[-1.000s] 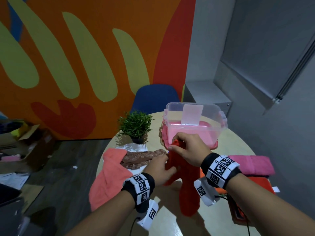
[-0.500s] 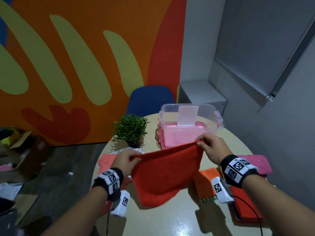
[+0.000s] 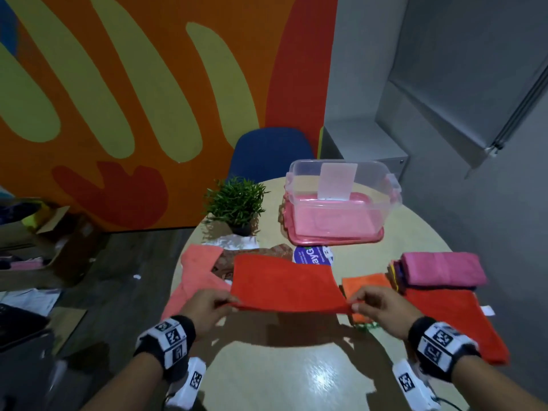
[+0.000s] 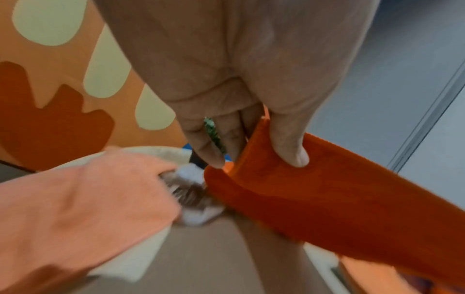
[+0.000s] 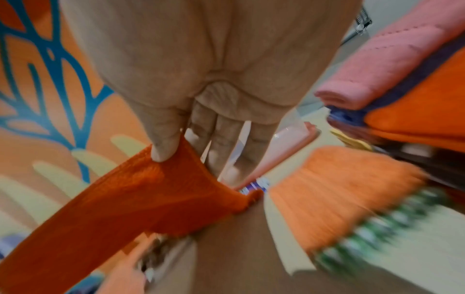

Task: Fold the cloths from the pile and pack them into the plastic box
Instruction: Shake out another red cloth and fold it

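Note:
A red cloth (image 3: 284, 284) (image 4: 314, 195) (image 5: 130, 201) is stretched flat above the round table (image 3: 296, 378), held by its near edge. My left hand (image 3: 207, 302) (image 4: 254, 137) pinches the near left corner between thumb and fingers. My right hand (image 3: 375, 307) (image 5: 191, 143) pinches the near right corner the same way. The clear plastic box (image 3: 341, 200) stands on its pink lid at the far side, with pink cloth inside. The unfolded pile, a salmon cloth (image 3: 195, 271) (image 4: 75, 199) over a brown patterned one (image 3: 252, 256), lies at the left.
A potted plant (image 3: 235, 203) stands left of the box. At the right lie an orange cloth (image 3: 366, 284) (image 5: 339, 191), a flat red cloth (image 3: 456, 321) and a stack topped by a folded pink cloth (image 3: 441, 268). A blue chair (image 3: 269, 152) stands behind the table.
The red cloth went from bunched near the box, to hanging spread between my hands, to stretched out flat. Both hands moved apart and down toward me.

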`<state>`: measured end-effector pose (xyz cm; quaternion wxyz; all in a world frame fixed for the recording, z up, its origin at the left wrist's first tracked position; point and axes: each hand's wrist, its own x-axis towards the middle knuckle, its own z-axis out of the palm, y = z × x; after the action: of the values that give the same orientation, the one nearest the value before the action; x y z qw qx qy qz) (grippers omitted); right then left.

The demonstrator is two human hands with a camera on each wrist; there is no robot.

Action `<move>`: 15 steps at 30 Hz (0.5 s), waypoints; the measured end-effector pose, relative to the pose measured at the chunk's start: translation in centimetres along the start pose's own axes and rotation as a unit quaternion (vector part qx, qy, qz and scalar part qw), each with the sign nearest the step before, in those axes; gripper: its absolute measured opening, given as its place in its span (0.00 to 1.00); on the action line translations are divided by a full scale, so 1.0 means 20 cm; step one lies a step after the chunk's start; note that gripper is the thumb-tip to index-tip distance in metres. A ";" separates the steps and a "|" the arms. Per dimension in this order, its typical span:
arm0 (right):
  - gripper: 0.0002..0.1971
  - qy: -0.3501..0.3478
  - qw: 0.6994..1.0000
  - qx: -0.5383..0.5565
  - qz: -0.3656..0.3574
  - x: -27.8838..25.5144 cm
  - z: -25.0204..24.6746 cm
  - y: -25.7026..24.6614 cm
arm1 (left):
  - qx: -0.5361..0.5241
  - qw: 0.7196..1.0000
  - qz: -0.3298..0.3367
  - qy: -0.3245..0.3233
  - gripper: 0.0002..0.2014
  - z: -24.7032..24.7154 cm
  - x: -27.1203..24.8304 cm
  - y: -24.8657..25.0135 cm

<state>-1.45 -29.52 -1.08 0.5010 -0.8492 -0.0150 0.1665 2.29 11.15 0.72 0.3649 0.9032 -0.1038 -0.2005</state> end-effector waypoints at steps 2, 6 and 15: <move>0.04 -0.054 0.997 -0.039 0.040 -0.07 0.08 0.12 | 0.037 0.997 -0.034 -0.059 0.20 0.13 -0.07 -0.17; 0.06 -0.138 0.984 -0.075 0.082 -0.16 0.23 0.27 | 0.027 0.988 -0.085 -0.129 0.14 0.35 -0.21 -0.36; 0.08 -0.063 0.985 -0.119 0.108 -0.12 0.30 0.38 | -0.017 0.994 -0.104 -0.037 0.04 0.43 -0.18 -0.42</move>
<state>-6.50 -28.73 -9.67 0.3739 -0.8870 0.0252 0.2697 -4.33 13.00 -9.73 0.3536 0.8946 -0.0195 -0.2725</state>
